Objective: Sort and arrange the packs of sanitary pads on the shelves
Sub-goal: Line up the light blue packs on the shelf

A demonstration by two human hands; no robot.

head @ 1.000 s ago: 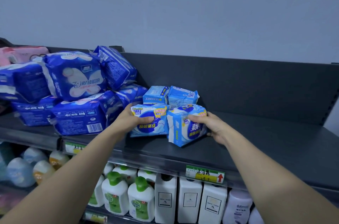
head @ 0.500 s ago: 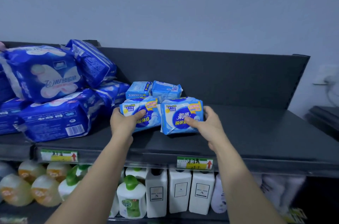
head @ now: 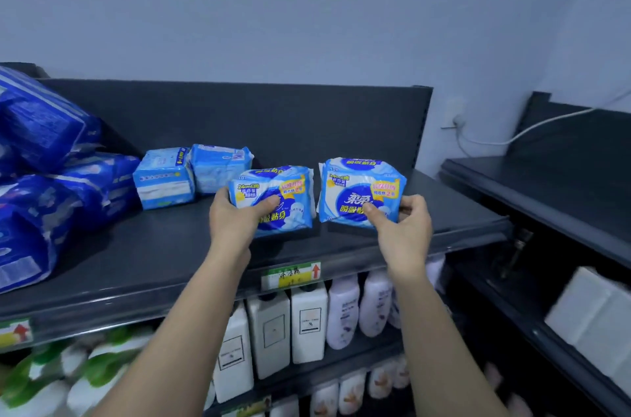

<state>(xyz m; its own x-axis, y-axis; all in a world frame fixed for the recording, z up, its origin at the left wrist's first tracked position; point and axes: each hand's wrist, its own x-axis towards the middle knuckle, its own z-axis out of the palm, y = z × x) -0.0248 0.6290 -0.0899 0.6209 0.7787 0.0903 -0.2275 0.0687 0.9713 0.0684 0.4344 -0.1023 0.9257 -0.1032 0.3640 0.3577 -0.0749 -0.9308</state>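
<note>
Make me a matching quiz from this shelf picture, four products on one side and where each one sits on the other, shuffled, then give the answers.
1. dark blue packs
2. small pale packs
3. white square bottles
4. bright blue packs

A. on the shelf below
B. gripped by left hand and right hand
C. piled at the left end of the top shelf
D. standing side by side, untouched

Pairs: 1-C, 2-D, 3-A, 4-B

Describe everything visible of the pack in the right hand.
The right pack is a soft, crinkled plastic bag, light blue and white, with a dark blue circle, Chinese print and a yellow patch. It is held upright, front to the camera, over the shelf. The right hand pinches its lower right corner.
</note>
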